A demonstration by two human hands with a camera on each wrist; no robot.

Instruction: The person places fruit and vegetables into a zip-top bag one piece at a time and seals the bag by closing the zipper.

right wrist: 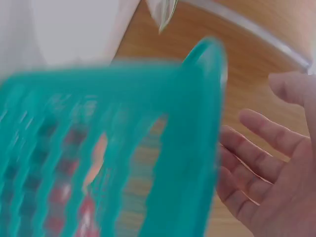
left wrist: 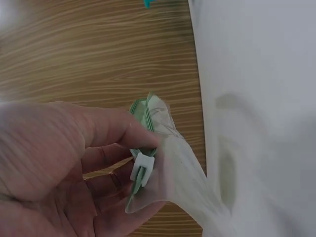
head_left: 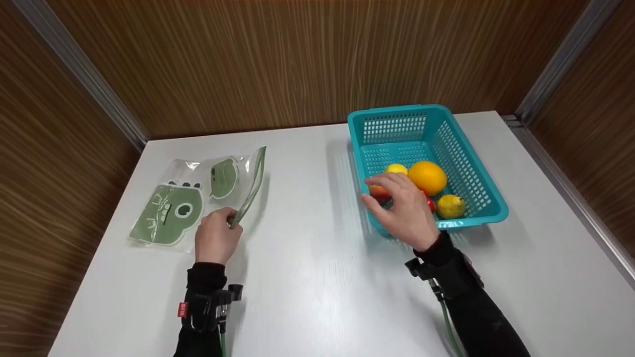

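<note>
My left hand (head_left: 216,238) pinches the top edge of a clear zip bag (head_left: 166,218) printed with green cartoon monsters, and the bag lies partly on the table. In the left wrist view, thumb and fingers grip the green-edged mouth beside a white slider (left wrist: 143,168). Over the front left of the turquoise basket (head_left: 392,110), my right hand (head_left: 404,208) hovers with its fingers spread and holds nothing. An orange (head_left: 427,177), a lemon (head_left: 396,169), a yellow pear-like fruit (head_left: 450,206) and red fruit (head_left: 429,203) lie inside, partly hidden by that hand.
Both the bag and the basket stand on a white table (head_left: 307,277). A wood-grain panel (head_left: 297,64) rises behind it, with similar panels at left and right. Each wrist carries a strapped camera with a green cable.
</note>
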